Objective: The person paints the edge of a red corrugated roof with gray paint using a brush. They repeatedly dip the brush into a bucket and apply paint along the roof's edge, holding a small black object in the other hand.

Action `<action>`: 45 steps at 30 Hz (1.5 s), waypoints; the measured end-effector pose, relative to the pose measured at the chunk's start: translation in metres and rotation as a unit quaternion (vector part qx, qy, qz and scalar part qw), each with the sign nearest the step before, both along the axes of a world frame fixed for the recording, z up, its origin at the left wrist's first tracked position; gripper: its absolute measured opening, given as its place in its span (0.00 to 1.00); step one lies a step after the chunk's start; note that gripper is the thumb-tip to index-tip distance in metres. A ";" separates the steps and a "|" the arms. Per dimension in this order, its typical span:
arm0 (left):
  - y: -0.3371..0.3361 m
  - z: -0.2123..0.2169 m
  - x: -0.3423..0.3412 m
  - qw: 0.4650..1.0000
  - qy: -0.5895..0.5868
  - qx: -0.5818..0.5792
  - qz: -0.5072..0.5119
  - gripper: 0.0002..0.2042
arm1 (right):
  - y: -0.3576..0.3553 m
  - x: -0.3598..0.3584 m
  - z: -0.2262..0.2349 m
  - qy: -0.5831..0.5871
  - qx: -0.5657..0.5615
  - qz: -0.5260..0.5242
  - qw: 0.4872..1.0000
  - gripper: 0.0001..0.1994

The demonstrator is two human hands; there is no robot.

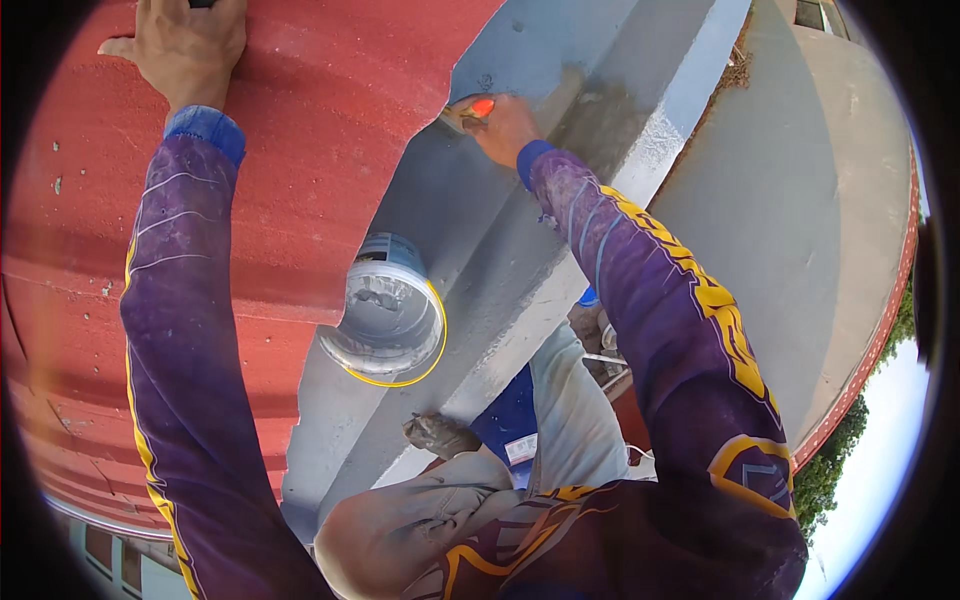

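At the upper left my left hand (190,50) rests on the red corrugated roof sheet (310,120), its thumb stretched out to the side. The picture's edge cuts off its fingertips, and a small dark patch shows among them. My right hand (505,130) is closed around an orange-handled tool (483,107), low over the grey metal sheet beside the red sheet's ragged edge. My fingers hide most of the tool, so its kind is unclear. Damp-looking darker patches lie on the grey around that hand. Nearer me, a white bucket (425,335) with a yellow rim tilts open, grey paste (375,300) inside.
My bent legs (575,400) and one dirty foot (440,435) are at the grey sheet's (470,240) near edge. A wide pale curved surface (790,200) spreads on the right, with trees (845,460) beyond. Dry debris (738,68) lies along the grey sheet's far right edge.
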State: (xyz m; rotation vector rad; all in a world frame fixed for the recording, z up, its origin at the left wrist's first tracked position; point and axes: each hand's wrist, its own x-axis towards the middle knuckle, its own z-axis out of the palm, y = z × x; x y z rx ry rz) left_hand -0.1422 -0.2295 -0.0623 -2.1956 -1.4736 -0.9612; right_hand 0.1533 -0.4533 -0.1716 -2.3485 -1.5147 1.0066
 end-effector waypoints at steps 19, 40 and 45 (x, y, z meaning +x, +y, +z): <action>0.027 -0.001 -0.012 0.999 -0.023 -0.005 -0.028 0.24 | 0.037 0.066 -0.015 -0.045 0.151 -0.082 0.984 0.13; 0.014 0.005 0.000 0.999 -0.032 -0.002 -0.033 0.24 | 0.052 0.057 -0.024 0.040 0.108 0.028 0.993 0.14; 0.016 0.005 -0.011 1.000 -0.007 -0.002 -0.030 0.23 | 0.045 0.044 -0.024 0.144 0.020 0.084 0.986 0.13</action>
